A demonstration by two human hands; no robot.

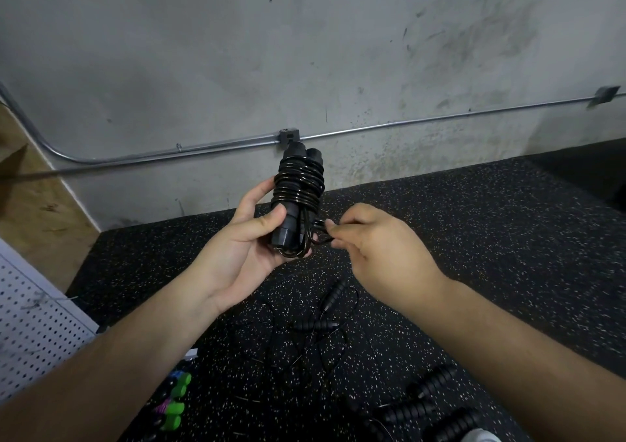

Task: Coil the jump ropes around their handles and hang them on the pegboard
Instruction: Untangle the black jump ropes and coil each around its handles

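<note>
My left hand (249, 238) grips a black jump rope (298, 190) by the lower end of its two handles, held upright side by side with the cord coiled tightly around them. My right hand (372, 248) pinches a small loop of the cord's loose end (320, 233) just right of the handles' base. A white pegboard (30, 326) leans at the lower left edge of the view.
On the speckled black rubber floor (474, 238) lie an uncoiled black rope with ribbed handles (321, 319), more black ribbed handles (426, 404) at lower right, and a rope with green handles (176, 404) near the pegboard. A metal conduit (372, 129) runs along the concrete wall.
</note>
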